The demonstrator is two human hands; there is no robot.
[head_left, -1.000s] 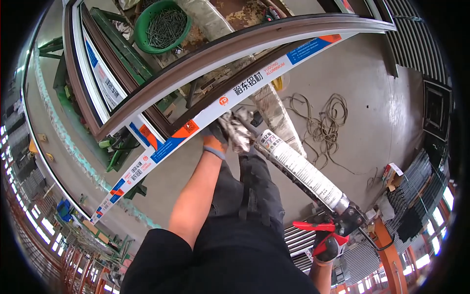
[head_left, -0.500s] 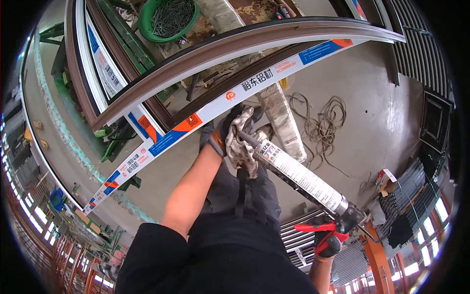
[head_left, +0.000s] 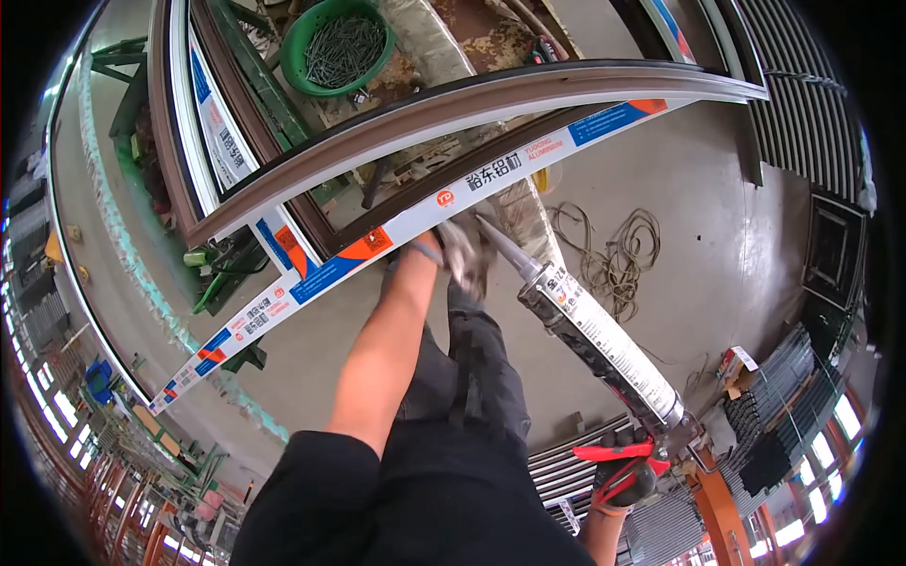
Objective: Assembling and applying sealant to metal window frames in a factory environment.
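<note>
My right hand (head_left: 626, 479), in a dark glove, is wrapped round the red handle of a caulking gun (head_left: 612, 347). A white printed sealant cartridge lies in the gun, and its grey nozzle (head_left: 508, 247) slants up to the left. Just left of the nozzle tip, a stained grey-and-white rag (head_left: 464, 257) is bunched in my left hand (head_left: 442, 241); both are smeared by motion and the fingers are mostly hidden. Beyond them lies a brown metal frame (head_left: 415, 132) with a printed protective film (head_left: 415, 217) along its near side. My left hand is close below that film.
The frame rests over a worktable (head_left: 439, 47). A green bowl (head_left: 293, 58) full of screws or nails stands at the far side. A coiled rope or hose (head_left: 634, 250) lies on the floor at right. Stacked metal profiles (head_left: 802, 123) stand farther right.
The rag and my left hand have come away from the nozzle, which now shows its whole tapered length. The gun's front has shifted slightly right. The frame sits a little lower in view.
</note>
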